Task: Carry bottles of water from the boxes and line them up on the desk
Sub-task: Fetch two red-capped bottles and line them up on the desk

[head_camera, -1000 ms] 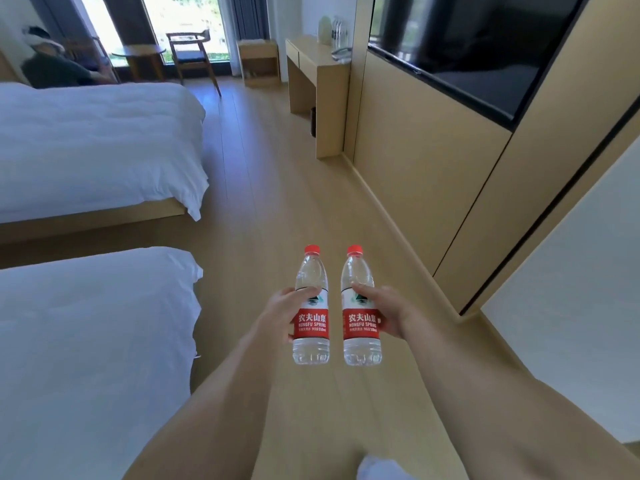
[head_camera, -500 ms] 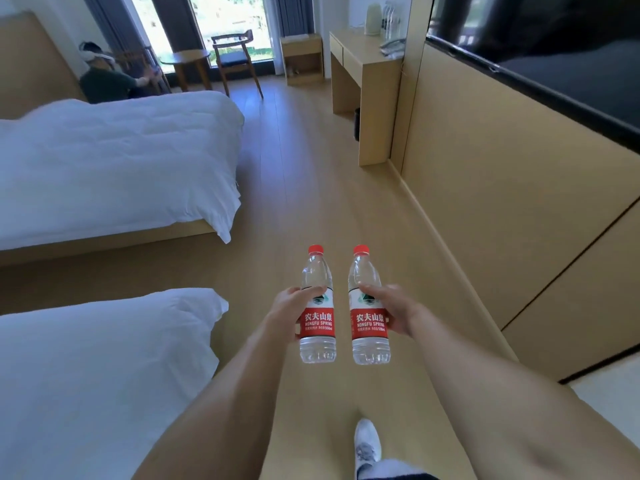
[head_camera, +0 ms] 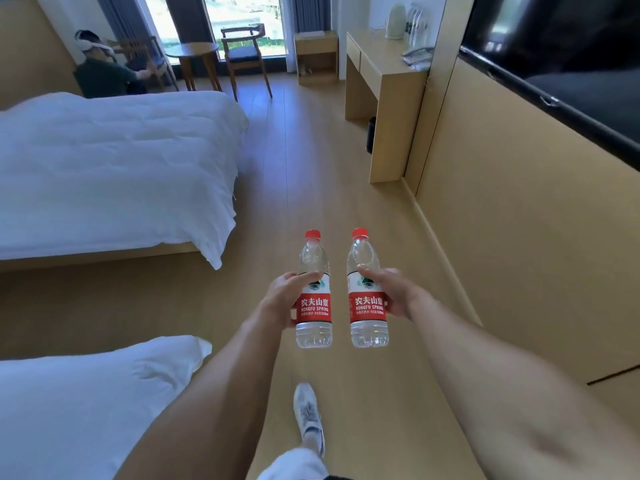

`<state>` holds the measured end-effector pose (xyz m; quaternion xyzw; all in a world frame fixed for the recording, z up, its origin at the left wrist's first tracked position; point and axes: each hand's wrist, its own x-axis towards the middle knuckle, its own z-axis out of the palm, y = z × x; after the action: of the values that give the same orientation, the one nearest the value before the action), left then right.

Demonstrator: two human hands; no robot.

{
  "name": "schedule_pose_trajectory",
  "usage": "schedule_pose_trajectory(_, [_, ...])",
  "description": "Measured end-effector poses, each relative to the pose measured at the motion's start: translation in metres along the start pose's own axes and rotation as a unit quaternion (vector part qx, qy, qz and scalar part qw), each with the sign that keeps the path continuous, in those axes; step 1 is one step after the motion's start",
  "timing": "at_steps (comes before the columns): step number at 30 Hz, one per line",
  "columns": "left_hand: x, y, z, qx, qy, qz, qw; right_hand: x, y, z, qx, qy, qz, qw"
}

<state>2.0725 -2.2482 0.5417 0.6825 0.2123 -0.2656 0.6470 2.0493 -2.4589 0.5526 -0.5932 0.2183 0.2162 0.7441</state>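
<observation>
Holding upright: left bottle (head_camera: 313, 299) in my left hand (head_camera: 282, 299), right bottle (head_camera: 367, 296) in my right hand (head_camera: 394, 294), fingers wrapped round each. Bottles just apart, above the floor (head_camera: 311, 174).

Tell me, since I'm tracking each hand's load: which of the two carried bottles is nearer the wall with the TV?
The bottle in the right hand, right bottle: it hangs on the TV-wall side, while the left bottle, gripped by the left hand, is on the bed side.
</observation>
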Motion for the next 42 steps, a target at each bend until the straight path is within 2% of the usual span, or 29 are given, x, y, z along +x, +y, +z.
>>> schedule_pose_trajectory(9, [0.165, 0.113, -0.011, 0.005, -0.031, -0.015, 0.999, 0.155, -0.108, 0.007, -0.004, 0.057, 0.0, 0.998])
schedule_pose_trajectory(19, [0.311, 0.244, -0.022, 0.025, -0.052, -0.027, 0.998, 0.293, -0.218, 0.019, 0.017, 0.08, -0.002, 0.997])
schedule_pose_trajectory(28, [0.434, 0.331, -0.019, 0.031, -0.032, -0.021, 0.999, 0.433, -0.299, 0.011, 0.003, 0.056, 0.004, 0.998])
schedule_pose_trajectory(42, [0.627, 0.528, -0.01, 0.011, 0.01, -0.014, 1.0, 0.67, -0.482, -0.003, -0.017, -0.014, 0.024, 0.999])
